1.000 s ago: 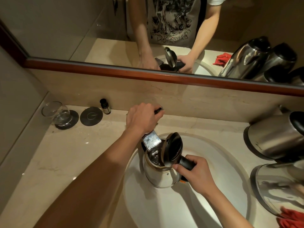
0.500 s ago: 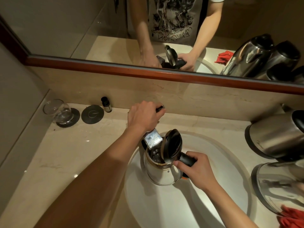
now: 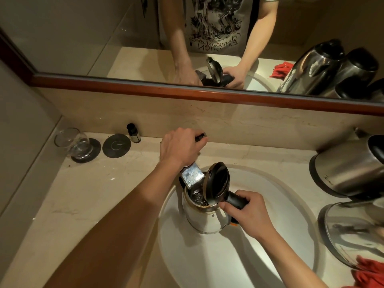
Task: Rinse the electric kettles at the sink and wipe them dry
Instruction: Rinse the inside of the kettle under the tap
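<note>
1. Your right hand (image 3: 247,215) has its fingers curled tight round the black handle (image 3: 236,201) of the shiny steel electric kettle (image 3: 204,215), thumb side toward the lid hinge.
2. Your left hand (image 3: 179,147) is closed over the dark tap lever (image 3: 200,138) at the back edge of the sink; only the lever's tip shows past your knuckles, so how each finger lies beneath cannot be told.
3. The held kettle stands upright over the left part of the white oval sink basin (image 3: 259,256), with its round black lid (image 3: 217,182) hinged up, directly under the square chrome tap spout (image 3: 191,175). Water glints inside it.
4. Count three kettles on the real side of the mirror: the one you hold, a second steel kettle with a black top (image 3: 349,169) on the counter at the right edge, and a third steel kettle lying nearer you (image 3: 353,231) at the right edge, just beside a red cloth (image 3: 369,273).
5. At the back left corner of the beige stone counter (image 3: 83,194): two dark round coasters, one (image 3: 94,150) under a clear glass tumbler (image 3: 71,142), one bare (image 3: 116,145), and one small dark bottle (image 3: 133,133).
</note>
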`<act>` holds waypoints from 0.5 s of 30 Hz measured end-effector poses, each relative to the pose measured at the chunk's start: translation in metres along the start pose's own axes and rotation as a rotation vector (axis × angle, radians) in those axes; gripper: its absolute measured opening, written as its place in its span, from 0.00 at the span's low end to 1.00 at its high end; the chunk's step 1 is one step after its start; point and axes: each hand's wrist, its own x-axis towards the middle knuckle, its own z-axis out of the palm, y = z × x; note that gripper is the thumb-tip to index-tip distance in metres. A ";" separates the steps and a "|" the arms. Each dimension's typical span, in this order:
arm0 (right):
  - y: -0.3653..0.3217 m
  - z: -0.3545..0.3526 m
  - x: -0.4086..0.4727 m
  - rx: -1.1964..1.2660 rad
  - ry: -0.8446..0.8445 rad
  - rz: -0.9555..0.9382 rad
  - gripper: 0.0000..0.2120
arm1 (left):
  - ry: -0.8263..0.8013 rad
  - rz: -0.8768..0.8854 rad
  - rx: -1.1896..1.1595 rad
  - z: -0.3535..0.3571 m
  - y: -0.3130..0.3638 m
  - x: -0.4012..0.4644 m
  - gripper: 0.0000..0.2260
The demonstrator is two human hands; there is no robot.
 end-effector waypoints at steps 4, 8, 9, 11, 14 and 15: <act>-0.001 0.001 -0.002 0.007 -0.013 0.006 0.20 | 0.010 -0.004 -0.001 0.002 -0.002 0.000 0.17; -0.003 -0.002 -0.003 0.060 -0.014 0.048 0.18 | 0.023 -0.009 -0.017 0.006 -0.004 0.002 0.18; -0.003 -0.003 -0.003 0.067 -0.011 0.057 0.20 | 0.025 -0.008 -0.016 0.006 -0.004 0.002 0.19; -0.003 -0.003 -0.003 0.057 0.002 0.057 0.23 | 0.024 0.000 -0.007 0.006 -0.004 0.003 0.20; -0.005 -0.003 -0.003 0.043 -0.001 0.047 0.23 | 0.017 -0.008 -0.001 0.006 -0.004 0.003 0.18; -0.005 -0.002 -0.003 0.042 -0.002 0.045 0.22 | 0.013 -0.011 0.003 0.006 -0.005 0.003 0.18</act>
